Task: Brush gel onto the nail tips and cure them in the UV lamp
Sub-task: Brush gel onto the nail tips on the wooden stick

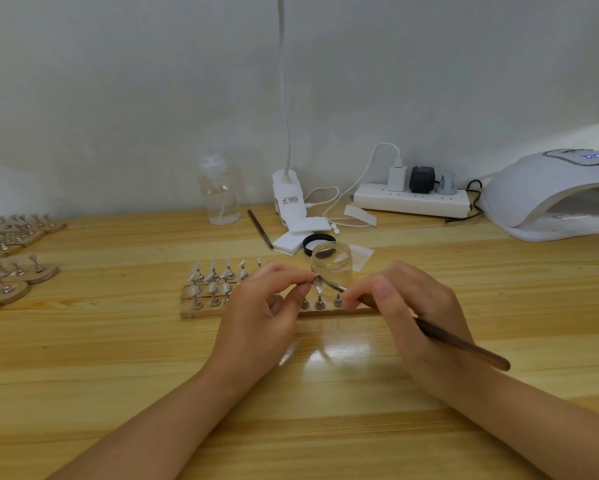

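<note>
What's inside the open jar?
The jar looks clear, maybe holding clear gel; its fill level can't be judged. The black lid lies behind it. The hands and brush hide its lower front.

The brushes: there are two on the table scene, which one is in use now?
The brush gripped in the right hand, its tip at the nail tip pinched by the left hand. The other brush lies untouched beside the white pads.
</note>
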